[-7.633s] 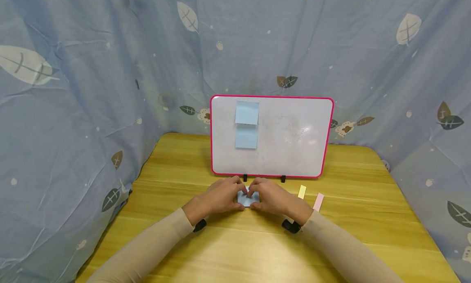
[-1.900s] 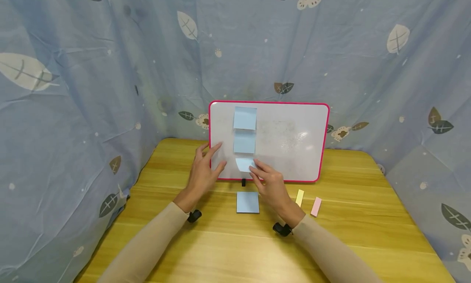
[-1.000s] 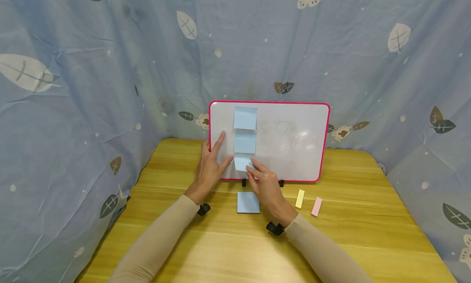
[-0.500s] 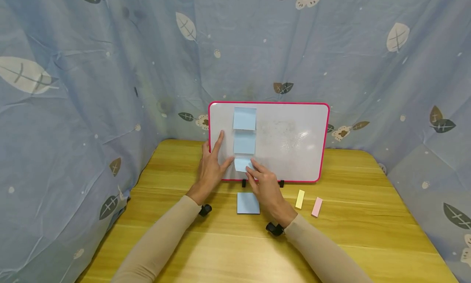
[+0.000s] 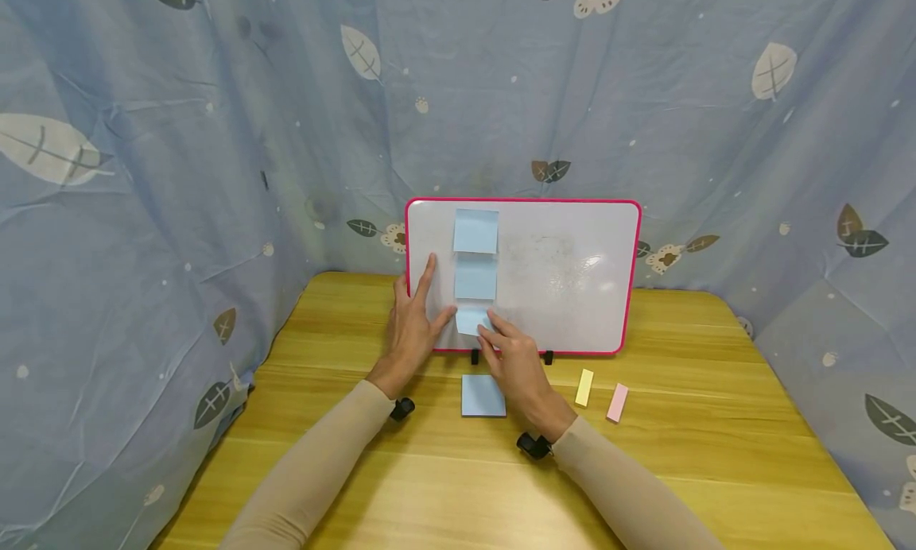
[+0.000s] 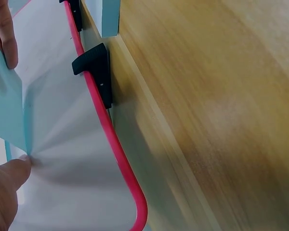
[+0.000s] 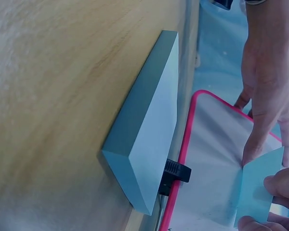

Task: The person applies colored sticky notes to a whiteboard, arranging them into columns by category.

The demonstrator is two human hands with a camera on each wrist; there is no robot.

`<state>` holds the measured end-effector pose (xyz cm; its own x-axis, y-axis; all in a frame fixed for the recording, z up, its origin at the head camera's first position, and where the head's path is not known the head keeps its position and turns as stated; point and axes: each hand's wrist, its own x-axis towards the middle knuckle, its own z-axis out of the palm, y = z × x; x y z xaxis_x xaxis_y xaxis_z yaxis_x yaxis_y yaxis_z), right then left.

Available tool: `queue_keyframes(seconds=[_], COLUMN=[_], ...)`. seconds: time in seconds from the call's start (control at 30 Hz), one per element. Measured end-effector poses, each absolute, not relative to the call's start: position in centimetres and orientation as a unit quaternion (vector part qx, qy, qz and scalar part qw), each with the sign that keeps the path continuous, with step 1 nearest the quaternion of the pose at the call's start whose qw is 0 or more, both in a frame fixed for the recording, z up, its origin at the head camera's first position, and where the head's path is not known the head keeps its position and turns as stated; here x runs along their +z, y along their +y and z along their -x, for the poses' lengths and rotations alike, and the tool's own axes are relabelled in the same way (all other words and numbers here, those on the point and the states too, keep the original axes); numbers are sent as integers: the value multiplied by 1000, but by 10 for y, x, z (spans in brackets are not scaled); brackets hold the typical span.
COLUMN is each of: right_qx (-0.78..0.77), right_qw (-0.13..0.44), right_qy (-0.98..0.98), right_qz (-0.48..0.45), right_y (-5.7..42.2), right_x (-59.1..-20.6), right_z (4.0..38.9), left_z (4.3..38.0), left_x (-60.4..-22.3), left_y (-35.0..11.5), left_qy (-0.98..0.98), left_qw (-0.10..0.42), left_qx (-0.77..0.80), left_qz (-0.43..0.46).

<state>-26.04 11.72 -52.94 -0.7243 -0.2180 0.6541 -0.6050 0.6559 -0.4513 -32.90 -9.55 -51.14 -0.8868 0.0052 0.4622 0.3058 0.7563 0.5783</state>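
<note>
A whiteboard [image 5: 565, 296] with a pink rim stands on the table, tilted back. Two light blue sticky notes, an upper one [image 5: 475, 231] and a lower one [image 5: 475, 276], hang on it in a column. Below them, my right hand [image 5: 518, 367] pinches a third sticky note [image 5: 471, 321] between thumb and fingers at its lower right; the note bends away from the board in the right wrist view. My left hand [image 5: 411, 327] lies at the board's left edge, index finger extended on its face. Its thumb [image 6: 20, 169] touches the board at the note's corner.
A thick blue sticky-note pad [image 5: 483, 396] lies before the board. To its right are a narrow yellow strip [image 5: 584, 389] and a pink strip [image 5: 617, 403]. Black supports [image 6: 97, 72] hold the board's lower rim. A patterned curtain [image 5: 458, 81] surrounds the wooden table [image 5: 458, 486].
Earlier, both hands were on the pad. The right hand has since brought a note up to the board, then slightly left. The left hand moved to the board's edge. Little differs over the last second.
</note>
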Motion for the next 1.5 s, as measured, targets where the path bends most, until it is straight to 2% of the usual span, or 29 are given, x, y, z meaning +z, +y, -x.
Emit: queue_keyframes(seconds=[0.9, 1.33, 1.5], right_qx=[314, 227, 151], right_qw=[272, 239, 185], right_qy=[-878, -907, -912], right_qz=[-237, -261, -334], right_y=[115, 118, 117], right_x=[-533, -533, -529], right_z=[262, 252, 258], left_z=[328, 328, 327], left_x=[-512, -514, -514], left_y=[-92, -91, -93], left_qy=[-912, -915, -914], left_qw=[226, 218, 221], left_qx=[-335, -329, -331], left_qz=[77, 78, 74])
